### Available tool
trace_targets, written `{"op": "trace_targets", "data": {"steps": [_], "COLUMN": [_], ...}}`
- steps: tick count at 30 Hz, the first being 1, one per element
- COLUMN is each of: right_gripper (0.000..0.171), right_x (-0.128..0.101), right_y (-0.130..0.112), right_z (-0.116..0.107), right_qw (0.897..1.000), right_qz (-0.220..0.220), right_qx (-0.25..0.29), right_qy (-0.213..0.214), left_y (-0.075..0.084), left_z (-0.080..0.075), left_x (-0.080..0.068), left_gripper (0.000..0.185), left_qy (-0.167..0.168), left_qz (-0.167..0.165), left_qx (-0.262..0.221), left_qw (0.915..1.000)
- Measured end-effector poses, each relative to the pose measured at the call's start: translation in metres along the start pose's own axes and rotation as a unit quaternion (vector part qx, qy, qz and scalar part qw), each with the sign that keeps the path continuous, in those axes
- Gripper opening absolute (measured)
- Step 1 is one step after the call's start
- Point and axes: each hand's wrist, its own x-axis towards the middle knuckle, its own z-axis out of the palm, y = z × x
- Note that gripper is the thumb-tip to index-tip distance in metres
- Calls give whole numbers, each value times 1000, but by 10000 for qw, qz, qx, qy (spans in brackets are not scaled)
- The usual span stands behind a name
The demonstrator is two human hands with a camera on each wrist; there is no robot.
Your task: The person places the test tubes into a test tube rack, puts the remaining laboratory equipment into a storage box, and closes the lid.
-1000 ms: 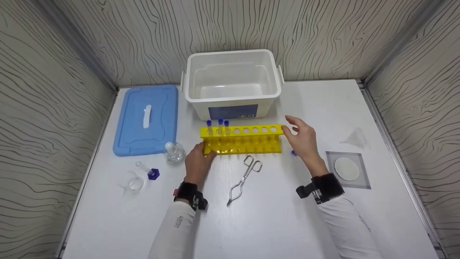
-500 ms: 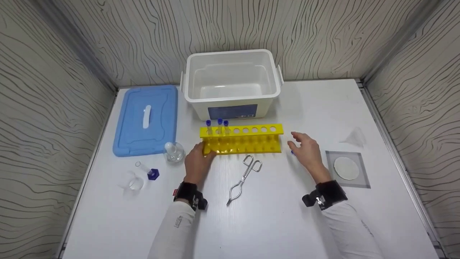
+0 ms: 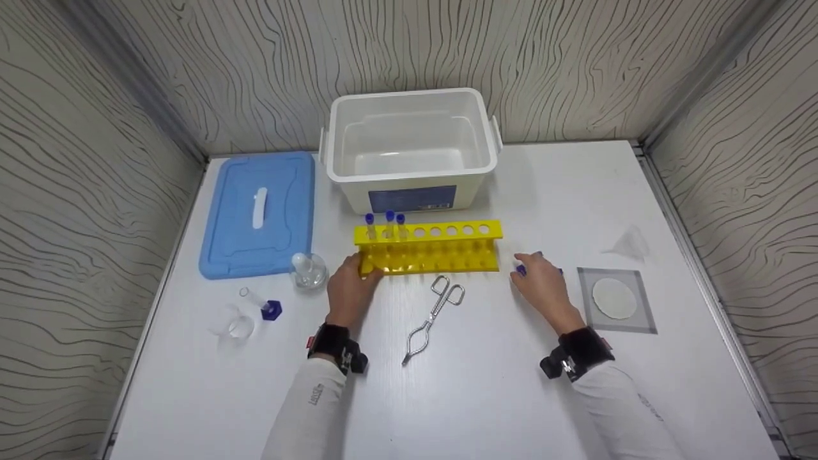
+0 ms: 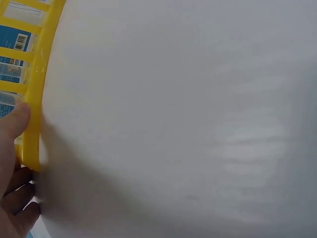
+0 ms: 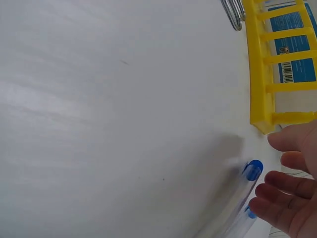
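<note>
A white table (image 3: 486,396) is filling a booth whose 3 walls are showing a wavy wood-grain pattern, with metal strips running down the 2 back corners. At the back an open white bin (image 3: 412,145) is standing with a blue label on its front; its blue lid (image 3: 259,214) is lying flat to the left.

The yellow test tube rack (image 3: 428,248) is sitting in front of the bin, carrying 3 blue-capped tubes (image 3: 385,225) at its left end. The left hand (image 3: 350,291) is gripping the rack's left end, thumb pressing on the yellow frame and fingers curling round the corner. The right hand (image 3: 544,286) is lying just right of the rack, fingers relaxed and slightly bent, fingertips (image 5: 277,196) hovering over 2 loose blue-capped test tubes (image 5: 242,198) that are lying side by side on the table; whether they are touching the tubes cannot be told.

Metal tongs (image 3: 433,316) are lying in front of the rack between the arms. On the left, a stoppered glass flask (image 3: 308,271), a small beaker (image 3: 235,326) and another tube with a blue cap (image 3: 263,305) are resting near the lid. On the right, a round white filter paper is lying on a grey square (image 3: 617,299), with a clear funnel (image 3: 629,243) behind it.
</note>
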Motion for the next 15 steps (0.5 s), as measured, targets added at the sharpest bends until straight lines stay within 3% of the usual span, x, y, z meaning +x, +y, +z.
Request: {"op": "trace_targets", "data": {"steps": [7, 15], "right_gripper": [46, 43], "right_x": [-1, -4], "right_y": [-1, -6], "right_z": [6, 6], "right_qw": [9980, 9975], "right_qz": [460, 426], "right_qx": [-219, -507], "right_qy": [-386, -264], "left_y": [-2, 1], "left_z": [-1, -2], "left_x": [-1, 0], "left_gripper": [56, 56], "left_qy": [-21, -126], "left_qz": [115, -55], "left_qx": [-22, -51], "left_qw": [9999, 9999]}}
